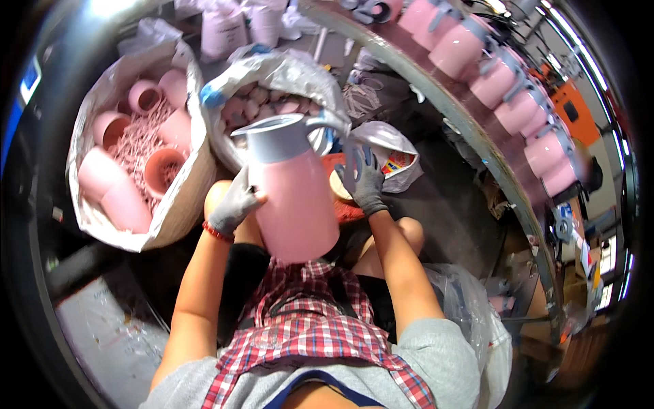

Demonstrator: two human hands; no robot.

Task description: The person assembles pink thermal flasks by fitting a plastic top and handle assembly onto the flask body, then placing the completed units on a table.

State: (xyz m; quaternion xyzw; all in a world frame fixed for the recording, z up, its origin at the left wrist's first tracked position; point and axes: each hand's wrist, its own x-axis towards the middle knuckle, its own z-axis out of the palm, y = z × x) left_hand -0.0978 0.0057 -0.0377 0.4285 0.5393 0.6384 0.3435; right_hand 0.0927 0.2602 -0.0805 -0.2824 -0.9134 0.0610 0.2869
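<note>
A pink jug [293, 198] with a grey collar, spout and handle is held upright in front of my lap. My left hand [235, 201], in a grey glove, is closed against the left side of its body. On the right, my gloved right hand [366, 183] is at the lower part of the grey handle [350, 162], thumb on one side and fingers on the other. The jug hides part of a red-orange surface [349, 210] behind it, where a pale round piece [339, 185] shows beside my right hand.
To the left stands a large white sack [201, 157] with pink jug bodies and shredded scraps. Behind the jug, another sack [272, 65] holds pink pieces. Several pink jugs [501, 82] line a curved-looking bench [470, 133] at right. A clear plastic bag [466, 290] lies by my right elbow.
</note>
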